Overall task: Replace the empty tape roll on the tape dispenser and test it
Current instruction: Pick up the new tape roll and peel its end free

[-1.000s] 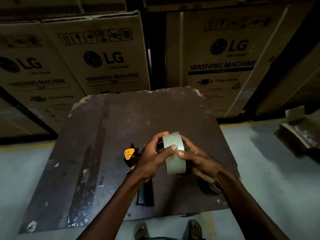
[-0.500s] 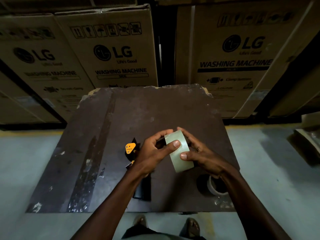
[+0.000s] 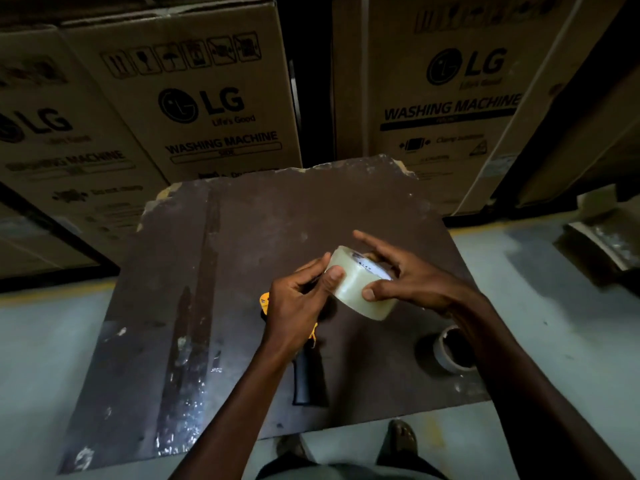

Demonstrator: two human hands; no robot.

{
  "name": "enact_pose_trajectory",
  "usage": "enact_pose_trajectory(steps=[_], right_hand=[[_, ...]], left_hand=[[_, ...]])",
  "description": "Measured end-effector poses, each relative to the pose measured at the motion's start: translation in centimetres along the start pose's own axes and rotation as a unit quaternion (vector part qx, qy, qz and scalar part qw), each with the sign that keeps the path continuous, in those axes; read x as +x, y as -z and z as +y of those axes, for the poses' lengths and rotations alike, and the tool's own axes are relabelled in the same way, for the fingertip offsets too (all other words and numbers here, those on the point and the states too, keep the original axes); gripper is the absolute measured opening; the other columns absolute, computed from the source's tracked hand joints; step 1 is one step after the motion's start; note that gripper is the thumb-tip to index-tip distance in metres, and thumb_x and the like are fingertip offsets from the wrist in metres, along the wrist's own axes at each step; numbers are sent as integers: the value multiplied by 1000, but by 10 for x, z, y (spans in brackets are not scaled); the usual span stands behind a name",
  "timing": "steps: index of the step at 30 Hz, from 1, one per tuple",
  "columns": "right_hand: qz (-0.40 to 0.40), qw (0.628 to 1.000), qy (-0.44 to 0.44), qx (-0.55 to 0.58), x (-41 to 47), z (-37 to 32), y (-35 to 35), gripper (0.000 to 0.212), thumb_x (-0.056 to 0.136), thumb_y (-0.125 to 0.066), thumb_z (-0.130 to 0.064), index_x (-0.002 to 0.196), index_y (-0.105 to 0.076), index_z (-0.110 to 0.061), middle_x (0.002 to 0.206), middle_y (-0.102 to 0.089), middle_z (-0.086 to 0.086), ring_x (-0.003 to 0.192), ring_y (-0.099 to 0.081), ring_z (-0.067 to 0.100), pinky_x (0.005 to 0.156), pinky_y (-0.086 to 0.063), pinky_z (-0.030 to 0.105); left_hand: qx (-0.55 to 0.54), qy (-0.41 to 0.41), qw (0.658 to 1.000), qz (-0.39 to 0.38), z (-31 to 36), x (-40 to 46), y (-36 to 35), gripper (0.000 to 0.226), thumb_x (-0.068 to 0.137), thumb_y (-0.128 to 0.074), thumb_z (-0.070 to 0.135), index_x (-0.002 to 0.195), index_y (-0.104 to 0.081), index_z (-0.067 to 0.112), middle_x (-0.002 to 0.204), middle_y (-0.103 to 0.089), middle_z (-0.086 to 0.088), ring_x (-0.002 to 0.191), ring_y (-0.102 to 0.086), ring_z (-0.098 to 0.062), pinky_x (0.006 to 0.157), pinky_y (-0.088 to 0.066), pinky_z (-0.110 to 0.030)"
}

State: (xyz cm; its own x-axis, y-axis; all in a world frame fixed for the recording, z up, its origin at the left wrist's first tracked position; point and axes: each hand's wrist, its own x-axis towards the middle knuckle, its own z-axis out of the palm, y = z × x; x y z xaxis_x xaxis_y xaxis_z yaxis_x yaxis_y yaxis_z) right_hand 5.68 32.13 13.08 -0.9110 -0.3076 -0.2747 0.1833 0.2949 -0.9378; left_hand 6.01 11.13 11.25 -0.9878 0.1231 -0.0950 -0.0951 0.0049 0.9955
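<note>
Head view, left hand (image 3: 294, 299) and right hand (image 3: 408, 282) gripping new tape roll (image 3: 360, 285) above dark board (image 3: 242, 237), dispenser (image 3: 308, 372) underneath, empty core (image 3: 446, 348) near right edge, cartons (image 3: 207, 98) behind.

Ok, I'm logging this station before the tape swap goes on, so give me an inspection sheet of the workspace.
Surface: dark worn board, tape scraps stuck on.
Job's things: new clear tape roll held above board; tape dispenser lying under left wrist; empty tape core near right forearm.
Clutter: nothing seen.
Grippers: left hand and right hand both grip the roll.
Cables: nothing seen.
Surroundings: LG washing machine cartons behind; concrete floor.
</note>
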Motion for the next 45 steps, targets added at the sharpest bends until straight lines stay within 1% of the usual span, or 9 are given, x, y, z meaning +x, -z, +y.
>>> enact_pose_trajectory(steps=[8, 11, 15, 21, 28, 35, 37, 41, 45], right_hand=[[71, 997, 4, -7, 25, -19, -36, 108, 62, -91, -31, 151, -31, -41, 121, -61, -7, 106, -65, 7, 81, -53, 18], [81, 996, 5, -23, 25, -21, -37, 106, 62, -90, -35, 150, -32, -45, 123, -61, -3, 108, -65, 10, 84, -54, 22], [73, 996, 5, -47, 23, -28, -25, 111, 53, -90, -48, 147, -32, -51, 130, -58, -1, 115, -63, 11, 96, -54, 29], [109, 994, 28, -15, 15, -35, -7, 112, 50, -89, -48, 145, -32, -56, 132, -58, 3, 119, -62, 12, 94, -55, 30], [248, 963, 65, 80, 16, -25, -19, 126, 55, -90, -40, 156, -16, -33, 136, -59, 3, 118, -63, 14, 92, -56, 30], [265, 962, 63, 34, 14, -24, -26, 133, 46, -96, -49, 154, -20, -38, 137, -54, -2, 118, -59, 12, 96, -57, 38], [272, 960, 68, 18, 13, -26, -24, 128, 50, -94, -43, 155, -22, -35, 137, -54, 0, 118, -59, 11, 95, -57, 33], [288, 955, 65, -22, 9, -31, -19, 120, 59, -94, -31, 156, -23, -28, 133, -53, -1, 110, -57, 5, 78, -47, 0], [293, 953, 59, -45, 6, -34, -15, 118, 61, -94, -28, 156, -24, -25, 131, -53, -1, 104, -54, 0, 72, -40, -6]], left_hand=[[2, -34, 999, -5, 1, 16, 54, 33, 77, -74, 30, 105, -76, 12, 108, -71, -11, 92, -70, -14, 79, -60, -32], [-20, -24, 999, -25, 5, 25, 63, 29, 75, -76, 25, 102, -77, 13, 105, -75, -6, 91, -72, -11, 80, -58, -28], [-28, 2, 998, -52, 8, 31, 61, 28, 76, -76, 21, 102, -76, 10, 103, -77, -1, 101, -73, -19, 90, -58, -38], [-52, -1, 997, -54, 18, 29, 51, 13, 86, -71, 9, 98, -76, 8, 93, -78, -8, 87, -74, -21, 78, -60, -31], [-126, 21, 991, -31, 28, 25, 32, 8, 88, -67, 4, 91, -74, 6, 81, -76, -9, 76, -71, -18, 73, -59, -26], [-99, 31, 994, -33, 36, 19, 27, 7, 89, -67, 6, 92, -72, 5, 81, -76, -10, 76, -73, -20, 75, -61, -27], [-83, 21, 996, -10, 37, 17, 23, 7, 88, -68, 7, 92, -73, 5, 87, -77, -12, 82, -74, -24, 78, -61, -29], [-90, 17, 995, 24, 37, 15, 14, 6, 87, -69, 3, 90, -74, 5, 86, -77, -14, 80, -73, -21, 75, -61, -27], [-93, 30, 995, 30, 36, 16, 10, 6, 87, -69, 3, 86, -74, 5, 85, -76, -19, 79, -72, -27, 80, -61, -36]])
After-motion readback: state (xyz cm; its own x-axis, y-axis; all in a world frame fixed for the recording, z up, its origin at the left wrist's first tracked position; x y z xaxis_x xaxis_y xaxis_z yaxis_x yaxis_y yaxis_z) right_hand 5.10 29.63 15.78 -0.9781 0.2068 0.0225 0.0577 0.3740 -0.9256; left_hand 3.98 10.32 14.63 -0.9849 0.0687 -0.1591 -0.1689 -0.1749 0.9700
